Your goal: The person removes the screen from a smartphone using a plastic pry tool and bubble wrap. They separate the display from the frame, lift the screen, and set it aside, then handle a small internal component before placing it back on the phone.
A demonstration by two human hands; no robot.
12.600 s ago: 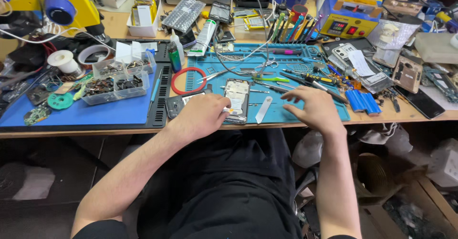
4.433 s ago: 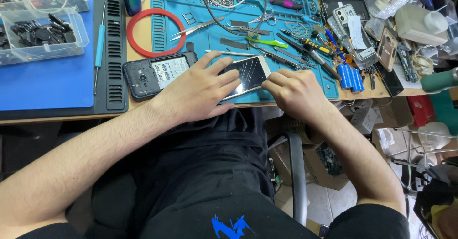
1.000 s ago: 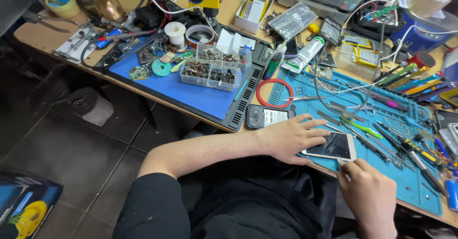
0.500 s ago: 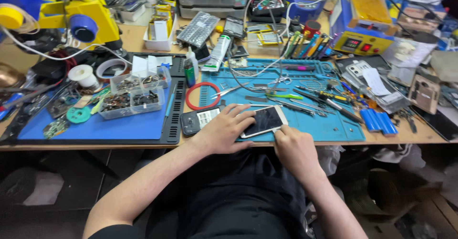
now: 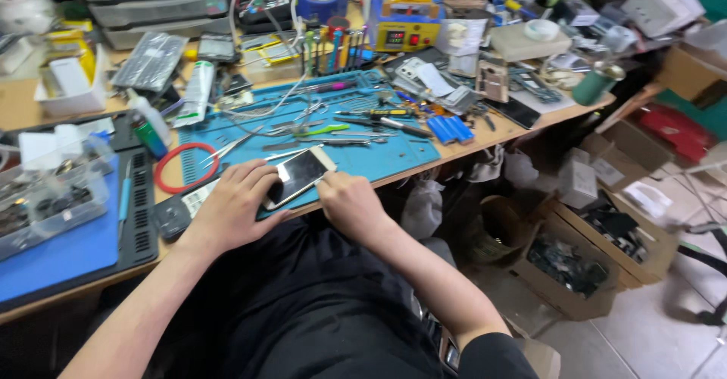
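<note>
Nearest the camera, 2 bare forearms over a lap in dark clothing, reaching up to the near edge of the workbench [image 5: 485,140]. Left hand [image 5: 235,205] curled over the left end of a white-rimmed smartphone [image 5: 301,174], fingers [image 5: 257,173] folded down onto its edge and dark glass, clamping it against the bench. Right hand [image 5: 347,201] closed against the phone's near right edge, fingertips [image 5: 324,186] pinched together right at the rim; whether something thin sits between them, cannot tell. Phone lying screen up, slightly tilted, on the near part of a blue work mat [image 5: 379,152], flanked by both hands with the far corner poking out past the fingers.

Just left of the left hand, a second dark phone [image 5: 178,211] flat on the bench, partly covered by the wrist. Beyond it, a red ring [image 5: 185,168] on the mat's left edge. Further left, a darker blue mat [image 5: 60,250] with a clear plastic parts box [image 5: 49,197].

Past the phone, tweezers and screwdrivers [image 5: 363,121] scattered across the mat, and a pack of blue cells [image 5: 450,129] at its right end. Further back, a small green-capped bottle [image 5: 148,125], a white tube [image 5: 198,91], and a yellow bench instrument [image 5: 401,12]. Right of the bench, open cardboard boxes [image 5: 598,258] on the floor.
</note>
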